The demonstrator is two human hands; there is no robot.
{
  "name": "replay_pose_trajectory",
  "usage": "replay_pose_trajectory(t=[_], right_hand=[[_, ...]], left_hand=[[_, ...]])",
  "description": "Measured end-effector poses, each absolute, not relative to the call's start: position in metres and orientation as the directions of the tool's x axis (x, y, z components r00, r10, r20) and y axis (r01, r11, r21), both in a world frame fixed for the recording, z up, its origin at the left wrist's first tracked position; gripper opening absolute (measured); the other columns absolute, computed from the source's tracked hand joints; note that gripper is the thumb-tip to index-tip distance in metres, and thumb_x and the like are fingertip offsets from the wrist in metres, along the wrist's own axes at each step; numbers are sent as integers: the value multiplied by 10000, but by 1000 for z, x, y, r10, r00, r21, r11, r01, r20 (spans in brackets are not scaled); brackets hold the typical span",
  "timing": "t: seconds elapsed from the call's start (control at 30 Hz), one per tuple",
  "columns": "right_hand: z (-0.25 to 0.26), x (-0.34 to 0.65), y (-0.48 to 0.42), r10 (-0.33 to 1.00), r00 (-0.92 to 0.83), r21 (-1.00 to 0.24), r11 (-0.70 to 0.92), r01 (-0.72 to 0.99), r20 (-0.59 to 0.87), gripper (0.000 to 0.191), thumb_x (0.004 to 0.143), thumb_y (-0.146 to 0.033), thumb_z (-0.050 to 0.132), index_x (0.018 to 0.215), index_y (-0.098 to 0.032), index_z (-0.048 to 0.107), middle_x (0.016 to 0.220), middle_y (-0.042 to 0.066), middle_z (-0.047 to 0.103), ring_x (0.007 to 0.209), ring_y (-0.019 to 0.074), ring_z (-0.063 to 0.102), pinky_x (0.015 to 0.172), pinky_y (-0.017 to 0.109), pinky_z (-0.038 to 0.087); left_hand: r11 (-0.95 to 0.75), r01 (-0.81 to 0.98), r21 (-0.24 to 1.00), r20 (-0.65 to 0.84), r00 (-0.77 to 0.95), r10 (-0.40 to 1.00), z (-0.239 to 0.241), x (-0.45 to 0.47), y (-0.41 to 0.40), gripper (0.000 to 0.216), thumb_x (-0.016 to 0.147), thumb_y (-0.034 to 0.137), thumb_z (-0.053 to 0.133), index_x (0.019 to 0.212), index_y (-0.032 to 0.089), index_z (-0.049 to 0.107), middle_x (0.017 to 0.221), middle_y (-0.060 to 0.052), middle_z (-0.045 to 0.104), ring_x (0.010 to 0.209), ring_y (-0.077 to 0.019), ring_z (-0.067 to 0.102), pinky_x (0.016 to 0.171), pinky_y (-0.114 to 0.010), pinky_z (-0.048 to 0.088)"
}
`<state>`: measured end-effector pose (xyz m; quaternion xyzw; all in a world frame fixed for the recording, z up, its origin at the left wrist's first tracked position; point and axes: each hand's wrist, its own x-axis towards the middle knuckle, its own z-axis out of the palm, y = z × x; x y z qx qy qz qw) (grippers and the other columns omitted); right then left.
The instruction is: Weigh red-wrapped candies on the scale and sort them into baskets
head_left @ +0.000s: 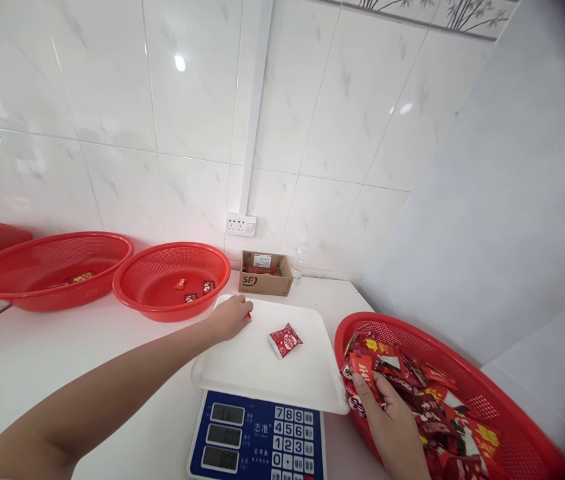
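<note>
My left hand [233, 317] is over the left part of the white scale tray [242, 363], fingers curled. A speck of red shows at its fingertips; what they hold, if anything, is hidden. Further right on the tray lies one red snack packet [286, 341] with white print. Over the near-left rim of a red basket, my right hand [392, 417] pinches a small bright-red packet [363, 373] between thumb and fingers. This red basket [507, 403] is heaped with red, yellow and dark packets [429, 407].
The blue scale panel [257, 437] with keys and displays is below the tray. Behind it stand an open cardboard box [265, 285] and a clear plastic bottle [299, 262]. Two red baskets, a round one [172, 310] and a wider one [57, 301], hold a few packets at left.
</note>
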<state>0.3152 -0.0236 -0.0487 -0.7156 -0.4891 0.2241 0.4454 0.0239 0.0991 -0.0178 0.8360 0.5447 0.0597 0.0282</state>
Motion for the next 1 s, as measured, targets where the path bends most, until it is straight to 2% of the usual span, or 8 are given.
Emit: replay_pose_trajectory(t=[0.2, 0.3, 0.4, 0.47, 0.57, 0.67, 0.83, 1.0], right_hand=[[-44, 312, -24, 897, 423, -861, -113, 496, 125, 593, 669, -685, 530, 943, -193, 717, 1020, 100, 738, 997, 346, 625, 865, 397, 489], [-41, 310, -26, 903, 415, -863, -119, 491, 111, 576, 676, -670, 523, 932, -190, 715, 1006, 98, 738, 993, 341, 625, 856, 387, 490], [-40, 310, -27, 907, 407, -863, -116, 492, 111, 573, 678, -663, 526, 936, -185, 709, 1027, 97, 731, 1019, 337, 613, 886, 391, 473], [-41, 311, -27, 907, 406, -863, -110, 492, 116, 563, 681, -661, 534, 939, -190, 705, 1041, 93, 727, 1026, 335, 611, 900, 399, 463], [-43, 311, -27, 906, 405, -871, -94, 483, 126, 540, 697, -651, 544, 945, -198, 704, 1065, 87, 723, 1050, 332, 604, 912, 405, 456], [-45, 312, -27, 909, 393, -877, -72, 475, 138, 529, 711, -641, 549, 954, -198, 704, 1078, 84, 720, 1070, 327, 597, 922, 403, 453], [-47, 314, -28, 904, 413, -873, -111, 475, 110, 584, 691, -656, 557, 996, -176, 690, 1104, 109, 708, 1067, 336, 595, 930, 425, 444], [-49, 314, -27, 911, 398, -875, -106, 472, 105, 604, 702, -669, 539, 1012, -171, 683, 1137, 117, 693, 1103, 339, 574, 965, 428, 417]], left_hand=[[-211, 977, 36, 201, 200, 959, 16, -28, 119, 310, 906, 316, 561, 1176, 164, 560, 1185, -90, 587, 995, -215, 606, 828, -421, 524], [-190, 982, 13, 246, 181, 952, 19, -40, 124, 323, 902, 319, 567, 1186, 166, 556, 1215, -92, 573, 1036, -229, 591, 865, -452, 503], [-290, 957, 21, 242, 276, 930, 7, -22, 118, 328, 921, 327, 526, 1198, 154, 554, 1260, -114, 556, 1151, -264, 528, 949, -483, 437], [-392, 919, 50, 215, 374, 902, -4, 4, 109, 364, 945, 366, 459, 1221, 144, 545, 1269, -137, 565, 1209, -278, 483, 984, -446, 403], [-539, 836, 102, 160, 520, 839, -17, 49, 94, 432, 941, 457, 413, 1253, 180, 526, 1227, -126, 608, 1172, -274, 518, 967, -410, 407], [-629, 764, 146, 114, 618, 778, -24, 84, 83, 445, 915, 464, 451, 1270, 201, 504, 1155, -124, 642, 1119, -292, 547, 924, -425, 424], [-672, 713, 199, 84, 671, 737, -32, 102, 76, 360, 869, 329, 549, 1213, 226, 530, 1122, -113, 610, 1022, -283, 590, 841, -387, 468], [-645, 719, 258, 130, 635, 761, -30, 81, 76, 352, 838, 173, 555, 1178, 265, 557, 1137, -63, 565, 906, -202, 633, 756, -292, 501]])
